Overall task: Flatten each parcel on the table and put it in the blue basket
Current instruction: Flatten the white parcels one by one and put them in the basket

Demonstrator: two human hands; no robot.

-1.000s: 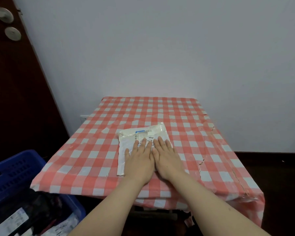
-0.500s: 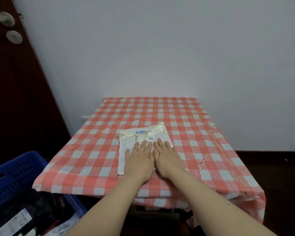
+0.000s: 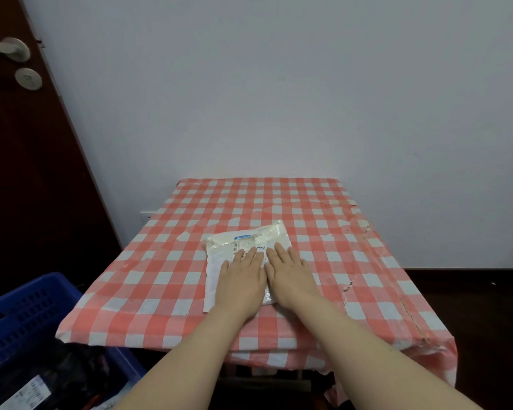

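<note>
Blue basket lower left, below table's near-left corner; dark bagged parcels inside. Dark door with metal handle at left. Wall socket low behind table.

White labelled parcel lies mid-table, well apart from left, right and far edges. Left hand and right hand side by side, fingers straight, palms flat on parcel's near half.

Red-white checked tablecloth torn along right side. Pale wall behind.
</note>
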